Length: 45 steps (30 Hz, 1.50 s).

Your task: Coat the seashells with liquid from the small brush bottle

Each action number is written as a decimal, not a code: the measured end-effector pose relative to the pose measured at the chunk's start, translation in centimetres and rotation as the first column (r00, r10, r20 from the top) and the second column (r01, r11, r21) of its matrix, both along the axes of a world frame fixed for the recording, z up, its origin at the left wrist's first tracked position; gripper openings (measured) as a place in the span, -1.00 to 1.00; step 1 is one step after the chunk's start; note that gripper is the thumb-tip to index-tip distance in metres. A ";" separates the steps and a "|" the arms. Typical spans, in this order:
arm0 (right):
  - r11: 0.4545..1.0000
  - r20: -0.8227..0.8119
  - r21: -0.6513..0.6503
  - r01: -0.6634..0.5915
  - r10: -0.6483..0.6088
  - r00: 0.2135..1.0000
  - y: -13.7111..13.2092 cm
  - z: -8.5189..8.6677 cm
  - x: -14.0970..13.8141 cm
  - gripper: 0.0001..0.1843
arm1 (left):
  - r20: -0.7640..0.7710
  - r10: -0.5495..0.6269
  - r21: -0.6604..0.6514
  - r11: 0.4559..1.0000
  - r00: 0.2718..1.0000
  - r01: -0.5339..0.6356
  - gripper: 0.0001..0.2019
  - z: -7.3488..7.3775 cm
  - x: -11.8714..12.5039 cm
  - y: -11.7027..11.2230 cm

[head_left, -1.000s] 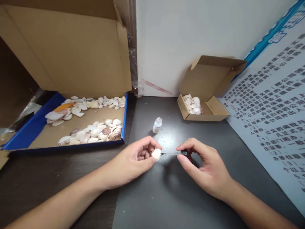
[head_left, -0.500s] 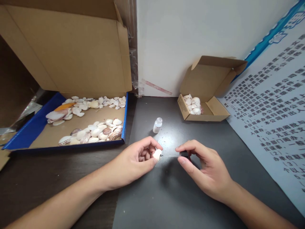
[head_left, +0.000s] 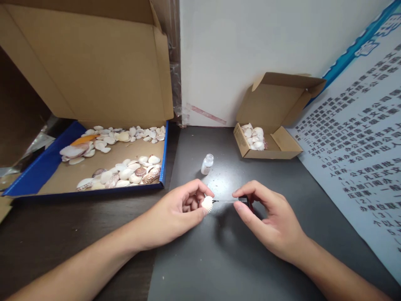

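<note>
Two bare hands meet low over a dark counter (head_left: 225,259). The left hand (head_left: 175,213) is closed on a small white shell (head_left: 206,203), pinched at its edges between thumb and fingertips. The right hand (head_left: 272,225) grips the black cap of a thin brush (head_left: 230,201) — its tip touches the shell. The shell looks light, rigid, ribbed and probably brittle, so a gentle rim hold suits it. Just beyond the hands stands a small open bottle (head_left: 207,164). Far left of the left hand lies a tray (head_left: 46,163) of shells; beyond the right hand, a small box (head_left: 275,142) holds more.
</note>
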State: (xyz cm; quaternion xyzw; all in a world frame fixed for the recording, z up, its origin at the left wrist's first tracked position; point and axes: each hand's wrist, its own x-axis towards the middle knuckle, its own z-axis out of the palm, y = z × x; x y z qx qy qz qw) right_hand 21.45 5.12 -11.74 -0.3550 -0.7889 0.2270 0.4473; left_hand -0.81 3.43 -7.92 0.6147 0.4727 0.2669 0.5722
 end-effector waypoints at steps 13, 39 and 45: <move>0.998 -0.025 -0.014 -0.057 0.056 0.998 -0.1 -0.3 0.0 -0.90 | -0.013 -0.004 0.000 1.000 1.000 0.004 -0.80 0.0 0.0 0.0; 0.991 -0.061 -0.012 -0.131 0.130 0.990 -0.2 -0.3 0.2 -0.89 | -0.078 -0.028 0.057 0.998 0.997 0.033 -0.80 0.2 0.0 -0.1; 0.993 -0.071 0.005 -0.115 0.115 0.991 -0.2 -0.1 0.1 -0.91 | -0.087 -0.024 0.050 0.998 0.996 0.028 -0.80 0.3 0.1 -0.1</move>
